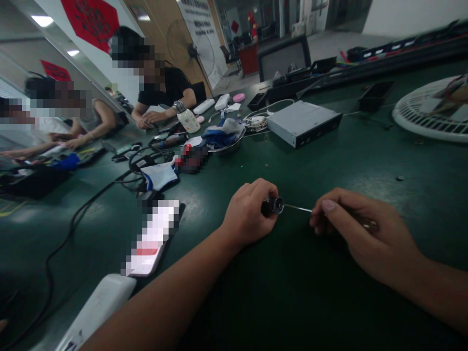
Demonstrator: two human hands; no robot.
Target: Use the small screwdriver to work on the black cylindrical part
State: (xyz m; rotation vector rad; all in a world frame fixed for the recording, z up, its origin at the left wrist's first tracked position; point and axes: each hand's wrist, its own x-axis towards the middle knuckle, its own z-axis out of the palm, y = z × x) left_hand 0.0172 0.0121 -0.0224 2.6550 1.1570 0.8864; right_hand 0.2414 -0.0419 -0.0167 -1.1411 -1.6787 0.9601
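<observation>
The left hand [248, 212] was closed around a small black cylinder with a bright metal rim [273, 205], which stuck out from the fist toward 3 o'clock. The right hand [365, 229] was curled around a slender steel-shafted hand tool [298, 208], its handle mostly hidden by the fingers. The shaft ran toward 9 o'clock, and its tip met the cylinder's rim; whether it went inside could not be told.

Both hands were over a dark green bench mat [340, 170]. A silver metal disk drive [303, 122] lay at 1 o'clock, a round white fan guard [413, 114] at 2 o'clock, and a steel bowl holding blue cloth [224, 148] at 11 o'clock. Farther off at 11 o'clock, a co-worker's hands [149, 117] rested together on the bench.
</observation>
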